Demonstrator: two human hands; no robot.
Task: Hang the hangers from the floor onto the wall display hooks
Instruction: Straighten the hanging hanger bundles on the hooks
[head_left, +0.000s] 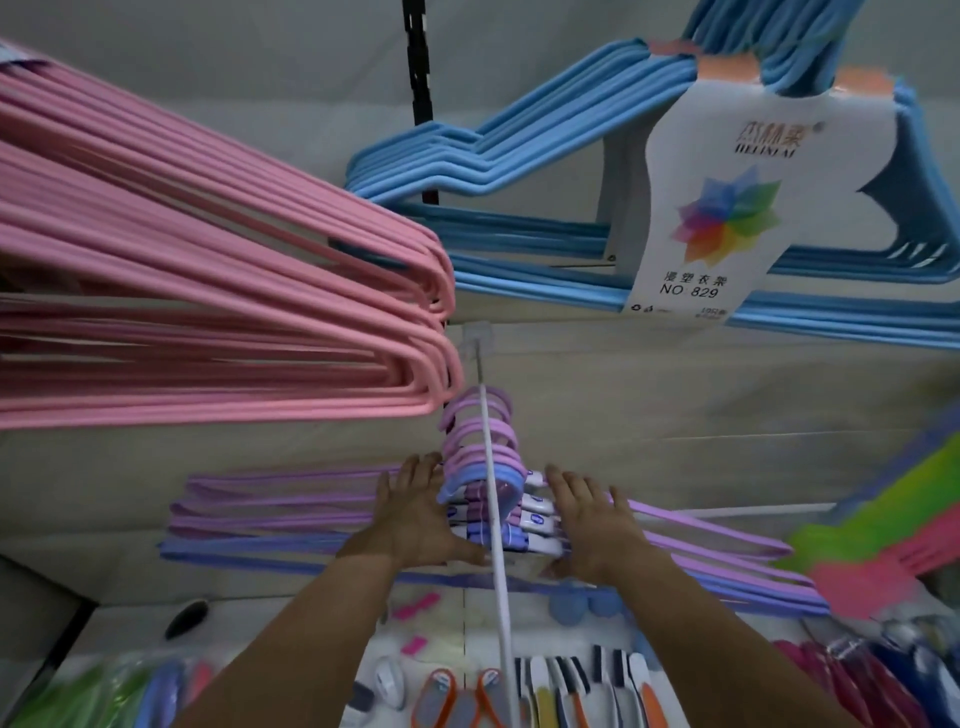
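Note:
Several bundles of purple and blue hangers (270, 514) hang by their curved tops on a long white display hook (493, 499) that juts from the wall toward me. My left hand (415, 514) lies flat against the left side of the hanger necks, fingers straight. On the other side of the same stack, my right hand (597, 525) presses with straight fingers against the white labels (537, 519). The hook rod runs between my two hands.
A thick bunch of pink hangers (208, 291) hangs at upper left, close to my head. Blue hangers (519, 156) with a white label card (727, 208) hang at upper right. Green and pink hangers (878, 540) are at the right. Packaged brushes (571, 686) hang below.

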